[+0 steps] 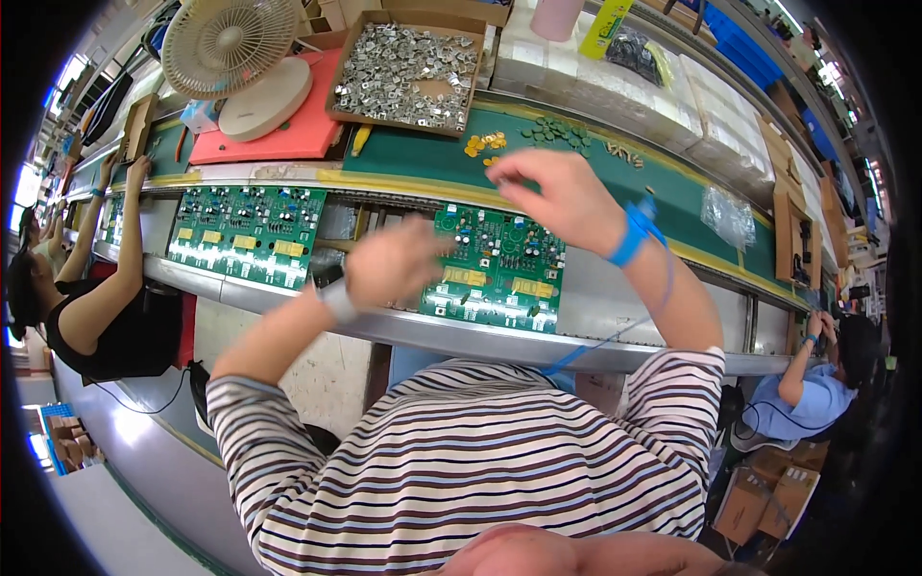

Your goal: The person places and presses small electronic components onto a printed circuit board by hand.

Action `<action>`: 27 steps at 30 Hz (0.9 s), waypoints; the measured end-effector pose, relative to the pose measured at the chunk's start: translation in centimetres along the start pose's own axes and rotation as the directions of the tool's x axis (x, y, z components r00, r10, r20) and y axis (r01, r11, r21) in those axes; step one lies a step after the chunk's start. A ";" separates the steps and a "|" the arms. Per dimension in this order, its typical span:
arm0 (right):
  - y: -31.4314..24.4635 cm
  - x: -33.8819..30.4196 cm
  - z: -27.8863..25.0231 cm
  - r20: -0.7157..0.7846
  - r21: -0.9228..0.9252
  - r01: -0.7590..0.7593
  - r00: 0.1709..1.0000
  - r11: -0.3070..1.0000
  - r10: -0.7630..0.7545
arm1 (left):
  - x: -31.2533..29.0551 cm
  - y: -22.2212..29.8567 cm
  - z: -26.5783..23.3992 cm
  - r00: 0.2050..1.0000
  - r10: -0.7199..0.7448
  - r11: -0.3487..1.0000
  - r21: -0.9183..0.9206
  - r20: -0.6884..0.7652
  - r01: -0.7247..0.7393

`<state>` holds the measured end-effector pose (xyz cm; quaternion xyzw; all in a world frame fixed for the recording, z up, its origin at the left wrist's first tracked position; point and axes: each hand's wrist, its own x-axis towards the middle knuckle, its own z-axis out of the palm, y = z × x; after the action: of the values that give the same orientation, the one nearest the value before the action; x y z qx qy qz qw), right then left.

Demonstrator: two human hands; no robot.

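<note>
A green circuit board [495, 252] with yellow blocks and small upright parts lies on the line in front of me. Over its left edge is my left hand [399, 261], smeared by motion, so its fingers and anything in them cannot be made out. My right hand [557, 197], wearing a blue corded wrist strap [631, 236], hovers above the board's far edge. Its thumb and forefinger are drawn together; whatever they may hold is too small to name. Just beyond those fingertips lie yellow disc-shaped parts [485, 144] and, to their right, green discs [557, 132].
More joined circuit boards [248, 235] sit to the left. At the back stand a cardboard tray [413, 123] of small metal pieces and a beige fan [230, 43]. Small tan parts [624, 154] and a clear plastic bag [727, 219] lie on the right. Other people work at both sides.
</note>
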<state>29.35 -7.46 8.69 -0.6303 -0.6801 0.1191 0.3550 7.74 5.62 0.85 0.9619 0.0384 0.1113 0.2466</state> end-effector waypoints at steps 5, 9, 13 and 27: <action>-2.8 -7.4 -1.6 0.070 0.009 -0.076 0.995 0.997 0.076 | 12.6 -11.9 -2.7 0.928 -0.150 0.939 0.244 -0.340 0.241; -2.0 -11.9 0.9 0.036 0.027 -0.263 0.964 0.964 0.262 | 17.9 -15.8 -2.3 0.860 -0.406 0.791 0.352 -0.309 0.500; -0.5 -15.3 4.6 0.013 -0.017 -0.251 0.968 0.968 0.251 | 19.9 -17.6 -2.2 0.803 -0.547 0.680 0.434 -0.236 0.591; 0.2 -17.7 8.9 -0.150 -0.131 -0.205 0.971 0.970 0.185 | 13.9 -4.4 0.1 0.934 0.153 0.984 0.134 -0.322 -0.115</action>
<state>23.03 -21.54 -3.73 -0.7249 -0.5958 0.0603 0.3403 21.21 11.23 1.34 0.9424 0.0198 0.2854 0.1735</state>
